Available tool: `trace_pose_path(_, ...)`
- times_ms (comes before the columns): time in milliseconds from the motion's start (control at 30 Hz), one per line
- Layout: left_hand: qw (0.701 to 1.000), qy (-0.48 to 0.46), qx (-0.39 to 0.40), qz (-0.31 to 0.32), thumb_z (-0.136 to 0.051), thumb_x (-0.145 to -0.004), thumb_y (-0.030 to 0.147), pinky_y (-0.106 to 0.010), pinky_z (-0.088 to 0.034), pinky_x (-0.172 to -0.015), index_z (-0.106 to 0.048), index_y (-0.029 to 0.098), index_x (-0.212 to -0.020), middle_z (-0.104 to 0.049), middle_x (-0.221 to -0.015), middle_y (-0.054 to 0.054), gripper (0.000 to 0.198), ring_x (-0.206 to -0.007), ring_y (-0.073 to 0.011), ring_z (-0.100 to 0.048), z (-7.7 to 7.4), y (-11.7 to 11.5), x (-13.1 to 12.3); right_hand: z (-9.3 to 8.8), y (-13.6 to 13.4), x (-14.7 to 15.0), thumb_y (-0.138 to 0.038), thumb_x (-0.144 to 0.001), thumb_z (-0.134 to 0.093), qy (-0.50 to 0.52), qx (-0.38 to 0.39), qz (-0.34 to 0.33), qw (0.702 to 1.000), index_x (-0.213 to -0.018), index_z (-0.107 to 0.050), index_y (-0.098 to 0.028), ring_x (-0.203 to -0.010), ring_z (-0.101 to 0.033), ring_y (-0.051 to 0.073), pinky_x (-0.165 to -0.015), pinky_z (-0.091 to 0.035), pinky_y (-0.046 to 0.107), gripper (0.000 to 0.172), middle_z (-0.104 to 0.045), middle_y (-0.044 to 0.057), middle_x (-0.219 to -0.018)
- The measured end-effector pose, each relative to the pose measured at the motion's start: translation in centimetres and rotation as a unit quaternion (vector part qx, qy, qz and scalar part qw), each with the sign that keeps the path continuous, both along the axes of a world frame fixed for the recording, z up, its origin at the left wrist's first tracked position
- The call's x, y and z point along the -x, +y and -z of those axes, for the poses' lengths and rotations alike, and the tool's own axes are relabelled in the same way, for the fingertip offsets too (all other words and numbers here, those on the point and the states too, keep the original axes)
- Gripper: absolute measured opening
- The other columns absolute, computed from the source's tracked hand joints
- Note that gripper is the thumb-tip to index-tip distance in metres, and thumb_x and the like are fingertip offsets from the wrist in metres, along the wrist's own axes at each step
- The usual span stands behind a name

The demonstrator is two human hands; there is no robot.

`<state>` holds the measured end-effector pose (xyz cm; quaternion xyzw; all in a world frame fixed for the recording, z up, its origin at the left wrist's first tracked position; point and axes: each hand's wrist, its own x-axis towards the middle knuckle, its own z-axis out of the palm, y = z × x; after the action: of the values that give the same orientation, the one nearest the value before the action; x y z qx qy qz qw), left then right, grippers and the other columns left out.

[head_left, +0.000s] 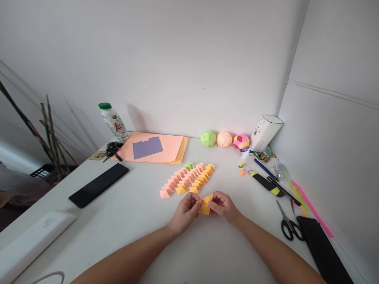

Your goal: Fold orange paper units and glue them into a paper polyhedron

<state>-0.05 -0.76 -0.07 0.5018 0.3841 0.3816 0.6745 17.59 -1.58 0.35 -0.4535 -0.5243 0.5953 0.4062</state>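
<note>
Between my two hands is a small piece of orange paper [205, 206], held a little above the white table. My left hand [187, 208] pinches its left edge between thumb and fingers. On the other side, my right hand [224, 206] grips the upper right part, thumb in front. Fingers cover parts of the paper, so its folds are hard to make out. Just beyond my hands stand rows of small folded paper pieces: pink ones [164, 193], orange ones [194, 190] and a few green ones [188, 166].
Behind are pink paper sheets [174, 148] with a purple piece [147, 147], a bottle [114, 124] and three paper balls [224, 139]. Scissors [288, 227], a cutter [266, 184] and a black phone-like object [324, 252] lie right. A black slab [99, 185] lies left.
</note>
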Motion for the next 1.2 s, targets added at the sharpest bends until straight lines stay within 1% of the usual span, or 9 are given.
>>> trace_pose_path(100, 1.0, -0.018, 0.001, 0.023, -0.053, -0.081, 0.048, -0.023, -0.04, -0.056, -0.044, 0.02, -0.076, -0.047, -0.068, 0.003, 0.03, -0.061, -0.0104, -0.046, -0.16, -0.06, 0.11, -0.03, 0.07, 0.03, -0.036, -0.078, -0.062, -0.022, -0.006, 0.001, 1.0, -0.067, -0.049, -0.017, -0.055, -0.051, 0.01, -0.052, -0.039, 0.023, 0.025, -0.052, -0.004, -0.061)
trace_pose_path(233, 0.998, -0.011, -0.025, 0.056, -0.047, -0.084, 0.048, -0.023, -0.038, -0.055, -0.045, 0.019, -0.073, -0.047, -0.067, 0.002, 0.032, -0.059, -0.0102, -0.043, -0.09, -0.03, 0.35, 0.08, 0.1, 0.0, -0.036, -0.078, -0.063, -0.01, -0.016, -0.01, 1.0, -0.07, -0.052, -0.017, -0.052, -0.045, 0.009, -0.051, -0.037, 0.023, 0.023, -0.051, -0.004, -0.061)
trace_pose_path(333, 0.996, -0.016, -0.037, 0.077, -0.051, -0.083, 0.045, -0.024, -0.038, -0.059, -0.049, 0.018, -0.081, -0.05, -0.074, 0.001, 0.027, -0.064, -0.0109, -0.045, -0.02, 0.04, 0.41, 0.22, 0.09, -0.06, -0.036, -0.077, -0.064, -0.001, -0.015, -0.013, 1.0, -0.071, -0.052, -0.017, -0.052, -0.042, 0.008, -0.049, -0.034, 0.022, 0.023, -0.048, -0.004, -0.061)
trace_pose_path(433, 0.995, -0.035, -0.027, 0.09, -0.053, -0.083, 0.042, -0.026, -0.041, -0.069, -0.05, 0.02, -0.092, -0.054, -0.085, -0.001, 0.024, -0.076, -0.0132, -0.05, -0.1, 0.05, 0.41, 0.34, 0.14, -0.17, -0.037, -0.077, -0.064, -0.007, -0.014, -0.02, 1.0, -0.071, -0.054, -0.017, -0.053, -0.042, 0.009, -0.05, -0.034, 0.022, 0.024, -0.048, -0.004, -0.062)
trace_pose_path(700, 0.993, -0.034, -0.027, 0.107, -0.06, -0.08, 0.038, -0.029, -0.044, -0.075, -0.049, 0.021, -0.098, -0.056, -0.095, -0.004, 0.027, -0.088, -0.0165, -0.054, -0.02, 0.02, 0.48, 0.22, 0.15, -0.35, -0.042, -0.078, -0.061, -0.045, -0.011, -0.03, 0.998, -0.068, -0.052, -0.016, -0.051, -0.039, 0.008, -0.048, -0.032, 0.021, 0.029, -0.045, -0.005, -0.058)
trace_pose_path(800, 0.995, -0.027, -0.018, 0.096, -0.059, -0.08, 0.04, -0.029, -0.045, -0.072, -0.049, 0.02, -0.096, -0.059, -0.092, -0.004, 0.027, -0.083, -0.0167, -0.056, 0.01, 0.05, 0.39, 0.0, 0.02, -0.29, -0.045, -0.078, -0.06, -0.041, 0.008, -0.034, 0.999, -0.065, -0.05, -0.017, -0.049, -0.038, 0.008, -0.046, -0.032, 0.021, 0.032, -0.044, -0.005, -0.057)
trace_pose_path(967, 0.997, -0.035, 0.0, 0.062, -0.057, -0.08, 0.043, -0.029, -0.045, -0.065, -0.042, 0.022, -0.103, -0.062, -0.081, -0.001, 0.034, -0.073, -0.0163, -0.059, -0.05, 0.0, 0.17, -0.04, -0.03, -0.3, -0.046, -0.077, -0.06, -0.033, 0.012, -0.045, 0.998, -0.067, -0.051, -0.018, -0.054, -0.044, 0.01, -0.051, -0.037, 0.023, 0.031, -0.047, -0.003, -0.061)
trace_pose_path(1100, 0.997, -0.06, 0.006, 0.045, -0.053, -0.083, 0.044, -0.027, -0.044, -0.063, -0.04, 0.022, -0.1, -0.06, -0.071, 0.001, 0.031, -0.066, -0.0139, -0.057, -0.02, -0.21, 0.02, 0.22, 0.12, -0.35, -0.044, -0.075, -0.063, -0.049, -0.028, -0.065, 0.996, -0.065, -0.051, -0.017, -0.054, -0.036, 0.009, -0.05, -0.031, 0.023, 0.031, -0.041, -0.004, -0.06)
trace_pose_path(1200, 0.996, -0.083, 0.013, 0.017, -0.05, -0.084, 0.043, -0.026, -0.043, -0.062, -0.041, 0.022, -0.097, -0.056, -0.071, 0.003, 0.026, -0.065, -0.0121, -0.054, -0.02, -0.43, -0.03, 0.32, 0.21, -0.39, -0.04, -0.077, -0.061, -0.058, -0.046, -0.067, 0.995, -0.061, -0.048, -0.017, -0.054, -0.031, 0.009, -0.049, -0.027, 0.023, 0.031, -0.036, -0.005, -0.06)
